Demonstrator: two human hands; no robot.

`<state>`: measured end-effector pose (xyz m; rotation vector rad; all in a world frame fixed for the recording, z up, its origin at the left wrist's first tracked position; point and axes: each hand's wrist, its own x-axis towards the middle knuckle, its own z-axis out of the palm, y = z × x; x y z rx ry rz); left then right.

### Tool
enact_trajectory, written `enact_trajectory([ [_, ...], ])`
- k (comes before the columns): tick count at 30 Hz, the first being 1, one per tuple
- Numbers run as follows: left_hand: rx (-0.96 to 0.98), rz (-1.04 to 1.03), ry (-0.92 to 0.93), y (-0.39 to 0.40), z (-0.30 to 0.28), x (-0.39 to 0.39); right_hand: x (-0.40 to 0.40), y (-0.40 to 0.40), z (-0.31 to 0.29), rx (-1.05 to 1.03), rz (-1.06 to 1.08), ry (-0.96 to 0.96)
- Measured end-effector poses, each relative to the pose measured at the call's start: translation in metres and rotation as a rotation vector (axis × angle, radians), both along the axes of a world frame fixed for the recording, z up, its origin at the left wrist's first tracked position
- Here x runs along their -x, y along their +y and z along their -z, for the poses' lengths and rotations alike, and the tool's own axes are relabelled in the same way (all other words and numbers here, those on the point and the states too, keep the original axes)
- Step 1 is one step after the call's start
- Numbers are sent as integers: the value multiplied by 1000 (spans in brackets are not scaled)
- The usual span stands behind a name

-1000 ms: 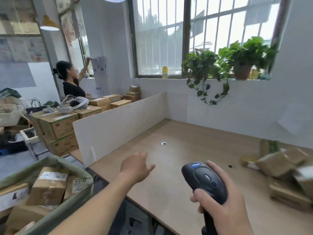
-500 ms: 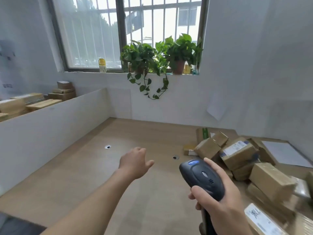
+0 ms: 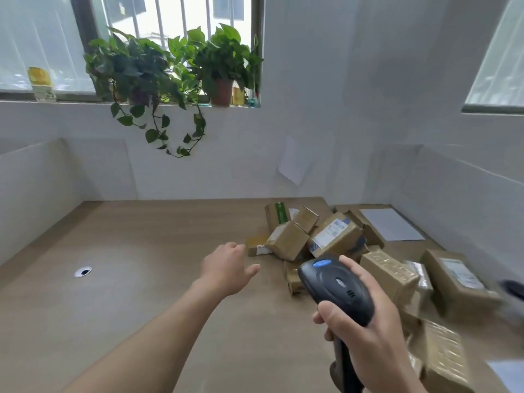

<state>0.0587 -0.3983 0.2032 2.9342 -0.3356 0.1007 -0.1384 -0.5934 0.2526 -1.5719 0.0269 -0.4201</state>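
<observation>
My right hand (image 3: 371, 333) grips a black handheld barcode scanner (image 3: 336, 287) with a blue button, held upright at the lower right. My left hand (image 3: 225, 268) reaches forward over the wooden table (image 3: 136, 279) with relaxed fingers and holds nothing. Just beyond its fingertips begins a heap of several taped cardboard parcels (image 3: 334, 236), which spreads along the table's right side. The nearest small parcel (image 3: 287, 240) lies a short way past the left hand. Some parcels carry white labels.
White partition walls (image 3: 34, 194) close the table on the left, back and right. Potted trailing plants (image 3: 175, 69) stand on the window sill above. A white sheet (image 3: 390, 224) lies at the back right corner. A cable hole (image 3: 82, 271) sits in the tabletop at left.
The view has swung right, away from the room with the boxes and the other person, onto the parcel heap. My left hand now lies closer to the parcels. The scanner stays gripped.
</observation>
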Motion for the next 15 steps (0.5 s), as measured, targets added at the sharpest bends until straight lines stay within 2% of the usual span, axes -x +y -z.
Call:
enact_trajectory([
  [9,-22,185,42,-98,18,-30,-6,-65,13,17,207,34],
  [15,-8,237,59,-163,28,-37,-10,-116,23,22,239,35],
])
